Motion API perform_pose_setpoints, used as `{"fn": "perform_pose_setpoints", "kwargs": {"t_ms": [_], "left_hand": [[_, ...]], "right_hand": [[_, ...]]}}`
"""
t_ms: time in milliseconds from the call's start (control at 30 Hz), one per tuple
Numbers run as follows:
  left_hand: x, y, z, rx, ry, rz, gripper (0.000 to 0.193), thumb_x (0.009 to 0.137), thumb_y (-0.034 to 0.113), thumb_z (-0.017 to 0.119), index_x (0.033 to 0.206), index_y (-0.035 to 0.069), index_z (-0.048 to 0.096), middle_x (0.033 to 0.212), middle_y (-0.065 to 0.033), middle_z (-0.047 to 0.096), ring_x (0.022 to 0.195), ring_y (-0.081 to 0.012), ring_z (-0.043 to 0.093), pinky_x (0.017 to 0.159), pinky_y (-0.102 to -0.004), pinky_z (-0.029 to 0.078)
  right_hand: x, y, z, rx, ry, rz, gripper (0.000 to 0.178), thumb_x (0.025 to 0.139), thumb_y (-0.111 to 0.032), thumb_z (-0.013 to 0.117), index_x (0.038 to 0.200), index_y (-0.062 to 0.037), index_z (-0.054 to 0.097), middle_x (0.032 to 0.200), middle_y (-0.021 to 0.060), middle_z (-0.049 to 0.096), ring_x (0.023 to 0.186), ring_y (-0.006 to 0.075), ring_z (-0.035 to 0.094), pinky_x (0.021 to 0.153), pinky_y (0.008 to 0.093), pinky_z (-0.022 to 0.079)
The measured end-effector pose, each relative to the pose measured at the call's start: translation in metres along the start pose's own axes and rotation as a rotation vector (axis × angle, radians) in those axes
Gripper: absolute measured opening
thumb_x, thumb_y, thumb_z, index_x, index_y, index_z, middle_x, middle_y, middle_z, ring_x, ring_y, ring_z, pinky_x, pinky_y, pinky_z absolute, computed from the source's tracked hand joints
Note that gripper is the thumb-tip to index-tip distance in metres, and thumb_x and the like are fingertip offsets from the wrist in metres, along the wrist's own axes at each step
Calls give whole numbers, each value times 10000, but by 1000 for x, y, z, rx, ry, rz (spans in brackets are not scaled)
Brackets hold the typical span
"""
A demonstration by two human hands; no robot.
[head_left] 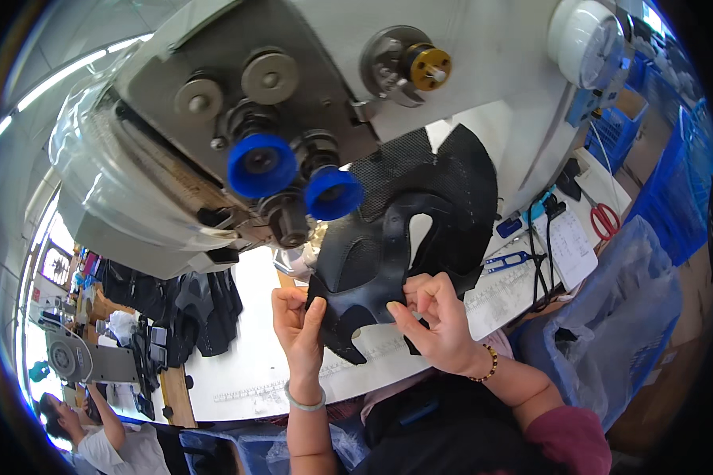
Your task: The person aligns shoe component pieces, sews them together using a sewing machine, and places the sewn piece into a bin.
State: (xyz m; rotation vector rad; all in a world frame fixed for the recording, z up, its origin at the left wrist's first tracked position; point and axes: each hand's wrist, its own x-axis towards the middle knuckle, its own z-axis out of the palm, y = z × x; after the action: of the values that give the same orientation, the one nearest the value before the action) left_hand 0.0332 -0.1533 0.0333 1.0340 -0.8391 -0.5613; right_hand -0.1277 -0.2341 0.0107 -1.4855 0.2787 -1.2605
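Black mesh piece (392, 245) is pinched by left hand (301, 332) and right hand (444, 324); blue cup (325, 196) partly hides it; red scissors (605, 222) flank written-on card (572, 249).

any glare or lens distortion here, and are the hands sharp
Head view: fisheye bows the tabletop, corners go black; ceiling light blown white at upper left; clear cover shows glare; left hand, right hand and black piece look fairly sharp.

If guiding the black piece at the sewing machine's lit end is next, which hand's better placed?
Probably the left hand: it pinches the black piece by its left edge, near the lit lower end of the sewing machine. The right hand also pinches the piece, but farther from that end.
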Motion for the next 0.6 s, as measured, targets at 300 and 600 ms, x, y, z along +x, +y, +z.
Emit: {"fn": "perform_pose_setpoints", "kwargs": {"t_ms": [300,600], "left_hand": [[15,25,-1,238,22,-32,253,817,-50,605,943,55,411,848,-36,564,761,-63,535,690,-182,432],[12,30,2,838,116,232,426,758,11,682,1093,27,419,942,-124,598,803,-150,585,676,-246,466]], "right_hand": [[41,-3,-13,274,-416,469,151,849,27,522,994,-12,528,799,8,531,648,54,550,596,182,484],[45,9,-5,313,-464,539,184,836,58,525,1011,10,495,893,77,542,643,120,610,569,220,515]]}}
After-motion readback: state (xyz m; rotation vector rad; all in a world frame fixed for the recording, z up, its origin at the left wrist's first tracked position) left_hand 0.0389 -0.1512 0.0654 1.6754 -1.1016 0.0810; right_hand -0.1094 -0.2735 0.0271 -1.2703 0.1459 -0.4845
